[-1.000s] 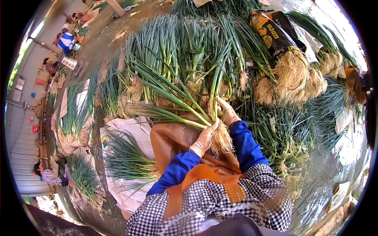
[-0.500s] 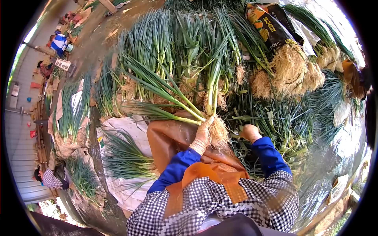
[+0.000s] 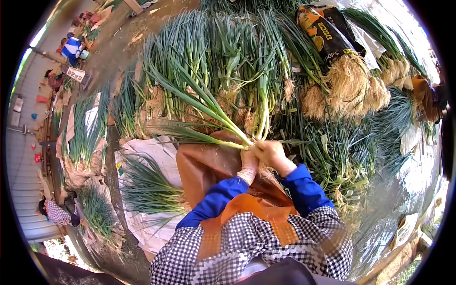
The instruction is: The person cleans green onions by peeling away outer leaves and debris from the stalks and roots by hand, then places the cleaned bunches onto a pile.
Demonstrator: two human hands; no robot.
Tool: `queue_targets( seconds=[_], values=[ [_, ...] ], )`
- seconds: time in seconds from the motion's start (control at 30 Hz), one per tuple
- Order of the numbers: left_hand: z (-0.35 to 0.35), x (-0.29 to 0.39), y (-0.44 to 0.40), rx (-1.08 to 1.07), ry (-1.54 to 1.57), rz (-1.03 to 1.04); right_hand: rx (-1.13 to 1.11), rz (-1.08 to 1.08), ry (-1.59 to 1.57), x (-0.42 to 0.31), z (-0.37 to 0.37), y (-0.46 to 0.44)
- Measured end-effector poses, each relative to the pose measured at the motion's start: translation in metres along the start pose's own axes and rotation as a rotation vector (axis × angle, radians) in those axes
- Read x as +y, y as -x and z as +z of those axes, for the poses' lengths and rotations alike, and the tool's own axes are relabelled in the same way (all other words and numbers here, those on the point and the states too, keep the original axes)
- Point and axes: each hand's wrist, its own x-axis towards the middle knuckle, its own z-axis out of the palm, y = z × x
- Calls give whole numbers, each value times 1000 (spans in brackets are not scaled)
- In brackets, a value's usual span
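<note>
My left hand [image 3: 248, 164] is closed round the lower stalks of a small bunch of green onions [image 3: 223, 118], held over the brown apron on my lap. Its green leaves fan up and to the left, and some stalks stand upright. Against it, my right hand [image 3: 271, 154] is closed on the same stalks, just above the roots. The fingertips of both hands are partly hidden. Pale roots [image 3: 267, 175] hang below the hands, mostly covered by them. A brown apron [image 3: 202, 164] lies under the bunch.
Rows of green onions [image 3: 178, 52] lie ahead. Rooty bundles [image 3: 349, 80] rest beside a black printed bag [image 3: 327, 35] at upper right. Loose green leaves [image 3: 332, 152] are heaped to my right. More onions [image 3: 149, 185] lie on a white sheet [image 3: 142, 228]. People work at far left.
My right hand has moved left from the leaf heap onto the bunch and closed on its stalks. My left hand still holds the bunch, whose roots are now more covered.
</note>
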Motion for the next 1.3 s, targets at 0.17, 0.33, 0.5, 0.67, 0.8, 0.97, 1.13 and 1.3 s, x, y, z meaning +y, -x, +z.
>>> queue_targets(
  seconds=[0.17, 0.33, 0.5, 0.67, 0.8, 0.97, 1.13, 1.3],
  values=[
    [86, 41, 45, 84, -612, 237, -381, 280, -259, 18, -75, 46],
    [91, 40, 47, 46, -322, 124, -204, 599, -878, 86, -37, -3],
    [91, 49, 52, 15, -275, 70, -69, 526, -1190, 56, 30, -75],
    [63, 35, 40, 74, -1041, 481, -48, 254, 223, 68, 53, -75],
    [73, 36, 42, 168, -717, 324, -108, 402, 398, 56, 37, -52],
    [92, 60, 52, 257, -183, 122, -267, 307, 188, 20, -36, 41],
    [93, 77, 56, 122, -56, -142, -701, 346, 677, 102, -64, 109],
    [77, 80, 54, -1, 79, -273, -32, 609, -843, 56, -35, -32]
  ],
)
